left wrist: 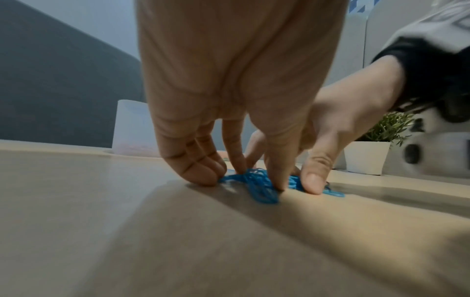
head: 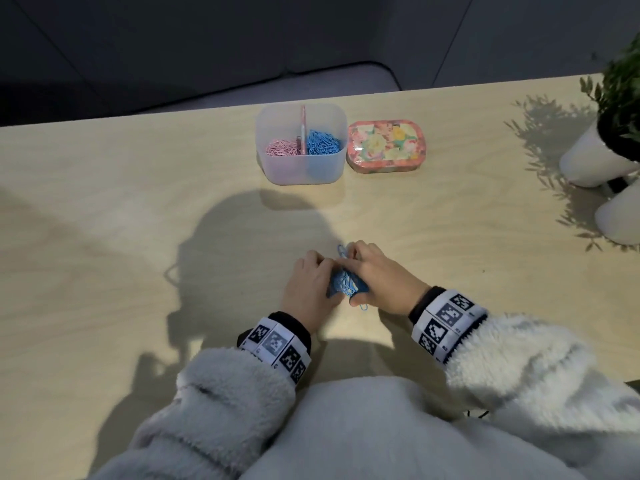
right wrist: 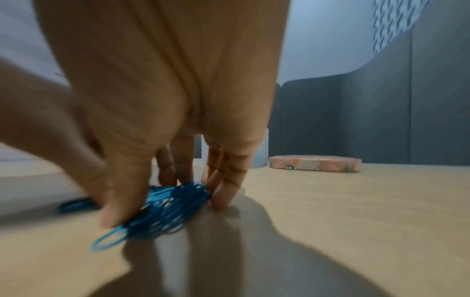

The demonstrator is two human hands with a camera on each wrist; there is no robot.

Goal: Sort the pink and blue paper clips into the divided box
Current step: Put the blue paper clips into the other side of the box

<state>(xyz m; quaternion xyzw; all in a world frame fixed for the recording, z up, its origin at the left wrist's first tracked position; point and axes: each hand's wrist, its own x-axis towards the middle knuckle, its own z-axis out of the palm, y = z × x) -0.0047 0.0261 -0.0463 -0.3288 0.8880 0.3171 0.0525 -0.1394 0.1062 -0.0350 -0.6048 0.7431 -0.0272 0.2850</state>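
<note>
A pile of blue paper clips [head: 346, 283] lies on the wooden table near me, between both hands. My left hand [head: 327, 270] curls its thumb and fingers down onto the pile's left side; in the left wrist view the left hand [left wrist: 244, 178] pinches the blue clips [left wrist: 259, 184]. My right hand [head: 351, 271] closes round the right side, and the right hand [right wrist: 170, 201] has the clips [right wrist: 162, 209] between thumb and fingers. The translucent divided box [head: 301, 171] stands farther back, with pink clips [head: 282, 149] left of its divider and blue clips [head: 322, 142] on the right.
A closed floral tin [head: 386, 146] sits right of the box. Two white plant pots [head: 588, 161] with green leaves stand at the table's right edge. A stray blue clip [head: 363, 307] lies by my right thumb. The table's far edge runs just behind the box.
</note>
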